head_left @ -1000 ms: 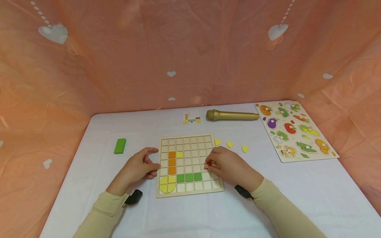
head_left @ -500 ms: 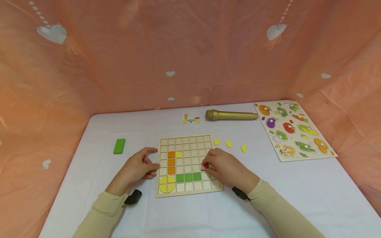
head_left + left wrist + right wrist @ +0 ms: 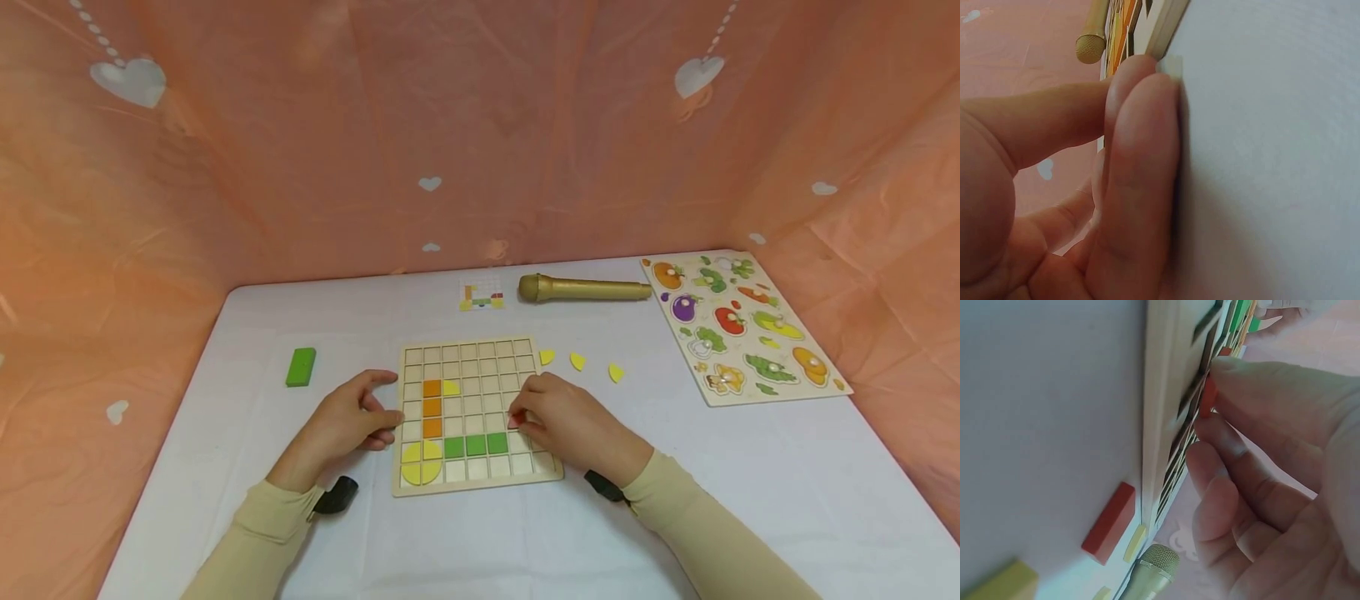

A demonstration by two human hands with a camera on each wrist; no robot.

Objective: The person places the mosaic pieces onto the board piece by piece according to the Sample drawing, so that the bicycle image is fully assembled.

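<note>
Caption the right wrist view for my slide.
Right hand pinches a red piece at the wooden grid board.

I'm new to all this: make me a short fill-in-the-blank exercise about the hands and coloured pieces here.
The right hand pinches a small piece coloured ____.
On the grid board, the column of three squares is coloured ____.
The loose block nearest the left hand is coloured ____.
In the head view, the yellow pieces lying off the board number ____.
Missing words: red; orange; green; three.
</note>
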